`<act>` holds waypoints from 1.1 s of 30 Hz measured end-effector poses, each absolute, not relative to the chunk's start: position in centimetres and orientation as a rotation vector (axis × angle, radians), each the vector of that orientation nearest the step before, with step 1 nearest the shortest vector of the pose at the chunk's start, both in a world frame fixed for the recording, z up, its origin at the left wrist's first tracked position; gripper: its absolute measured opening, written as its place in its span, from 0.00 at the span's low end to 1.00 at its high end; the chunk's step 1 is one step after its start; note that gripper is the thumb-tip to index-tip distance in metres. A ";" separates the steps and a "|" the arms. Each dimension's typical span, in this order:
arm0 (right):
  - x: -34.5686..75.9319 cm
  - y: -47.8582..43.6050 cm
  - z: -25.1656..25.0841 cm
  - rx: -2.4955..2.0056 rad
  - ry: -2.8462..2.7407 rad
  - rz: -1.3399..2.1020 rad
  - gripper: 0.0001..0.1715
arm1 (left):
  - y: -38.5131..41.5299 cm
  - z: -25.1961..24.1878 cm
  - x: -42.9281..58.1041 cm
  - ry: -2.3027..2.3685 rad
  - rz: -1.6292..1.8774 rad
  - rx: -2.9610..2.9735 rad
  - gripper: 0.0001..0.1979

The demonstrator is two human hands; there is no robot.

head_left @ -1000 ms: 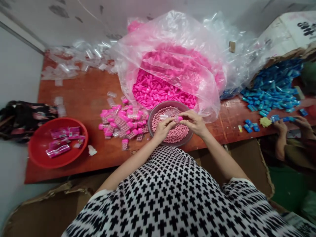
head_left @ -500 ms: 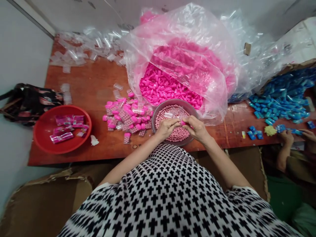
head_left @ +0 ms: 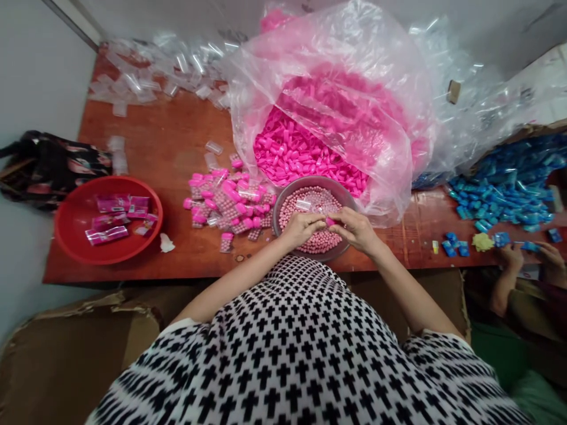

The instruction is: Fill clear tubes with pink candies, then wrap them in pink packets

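Observation:
My left hand and my right hand meet over a grey bowl of pink beads. The right fingers pinch a bright pink cap. Facing it, my left fingertips are pressed together on something small, which the fingers hide. A clear empty tube lies on the beads behind the left hand. Left of the bowl is a heap of small clear bottles filled with beads and closed with pink caps. Behind the bowl, many loose pink caps spill from a large clear plastic bag.
A red basin with pink packets stands at the left, near a dark floral bag. Clear tubes lie at the back left. At the right are blue pieces and a co-worker's hands.
The view has shifted slightly. My hands stay together over the bowl, with the pink cap still between them; the right fingers have turned a little around it.

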State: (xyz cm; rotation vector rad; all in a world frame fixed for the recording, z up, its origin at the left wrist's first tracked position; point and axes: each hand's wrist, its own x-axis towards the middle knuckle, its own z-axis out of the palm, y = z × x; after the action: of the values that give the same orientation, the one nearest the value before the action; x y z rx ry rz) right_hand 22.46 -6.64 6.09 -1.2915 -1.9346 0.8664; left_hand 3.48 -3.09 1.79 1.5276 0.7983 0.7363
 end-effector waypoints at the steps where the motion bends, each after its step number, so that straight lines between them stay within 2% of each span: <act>1: 22.4 -6.5 6.1 -1.307 -1.813 0.958 0.16 | -3.0 1.7 3.6 0.812 0.777 1.421 0.13; 4: 22.3 -6.3 5.9 -1.245 -1.325 1.352 0.27 | -2.6 1.5 3.6 0.875 0.899 1.101 0.19; 6: 22.2 -6.4 5.5 -1.165 -1.044 1.518 0.30 | -2.4 1.4 3.4 0.921 0.936 0.992 0.21; 10: 21.8 -6.5 4.5 -1.131 -0.781 1.539 0.22 | -2.7 1.3 2.6 0.921 0.910 1.098 0.19; 12: 21.5 -6.5 4.1 -1.162 -0.755 1.567 0.23 | -3.2 1.3 2.2 0.881 0.879 1.251 0.14; 15: 20.6 -6.9 3.8 -1.213 -0.705 1.800 0.24 | -4.2 0.9 1.7 0.860 0.879 1.427 0.10; 19: 18.7 -8.2 3.3 -1.118 -0.428 2.127 0.23 | -5.5 0.2 0.9 0.902 0.888 1.507 0.10; 24: 16.2 -9.6 1.6 -1.082 -0.209 1.999 0.10 | -6.5 -0.4 0.0 0.916 0.849 1.560 0.10; 27: 15.4 -9.4 0.4 -1.117 -0.230 1.992 0.10 | -6.4 -0.9 -0.3 0.924 0.837 1.538 0.10; 29: 15.4 -8.3 -0.5 -1.169 -0.380 2.058 0.16 | -5.8 -1.4 -0.7 0.970 0.846 1.480 0.11; 31: 15.8 -6.3 -1.3 -1.253 -0.728 2.047 0.23 | -4.8 -1.9 -1.6 1.051 0.891 1.385 0.12; 33: 16.5 -3.8 -2.2 -1.398 -1.263 1.787 0.24 | -3.1 -2.3 -3.3 1.174 0.969 1.277 0.14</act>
State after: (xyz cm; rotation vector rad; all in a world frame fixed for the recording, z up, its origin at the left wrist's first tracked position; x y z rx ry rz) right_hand 16.45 -3.83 -2.24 -1.3981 -1.2626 1.7866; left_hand -3.27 -3.14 -2.32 1.2766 1.1739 0.9687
